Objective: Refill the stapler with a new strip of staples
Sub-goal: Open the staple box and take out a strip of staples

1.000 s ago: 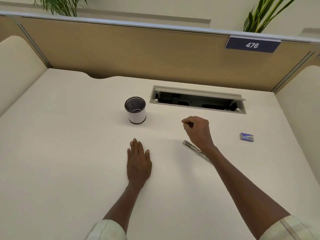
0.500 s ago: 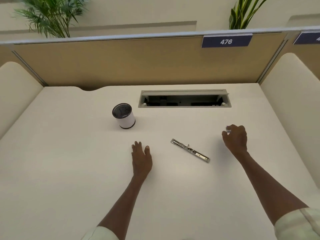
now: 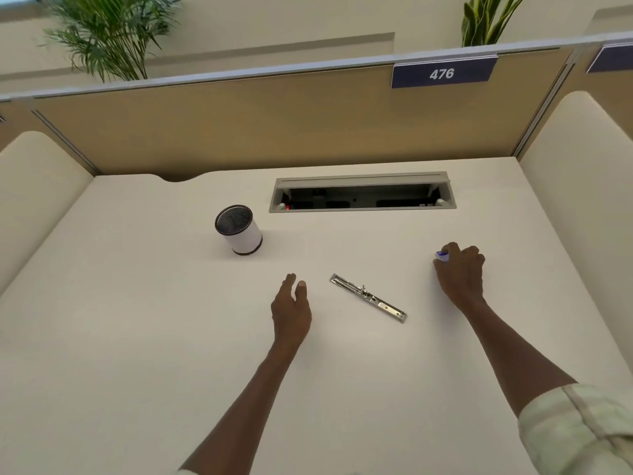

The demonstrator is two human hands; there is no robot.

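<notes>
A slim metal stapler [image 3: 368, 297] lies flat and diagonal on the cream desk [image 3: 137, 320], between my two hands. My right hand [image 3: 460, 272] is off to its right, fingers curled over a small blue-and-white staple box [image 3: 442, 256], most of which is hidden under the fingers. My left hand [image 3: 292, 305] rests on the desk just left of the stapler, fingers loosely apart, holding nothing and not touching the stapler.
A white pen cup with a dark mesh rim [image 3: 239, 229] stands at the back left. An open cable hatch [image 3: 362, 192] is sunk into the desk behind the stapler. Tan partition walls [image 3: 239, 128] enclose the desk at the back and sides.
My right hand has left the stapler and gone right to the staple box, closing over it. The left hand has tilted up a little. The camera view has shifted.
</notes>
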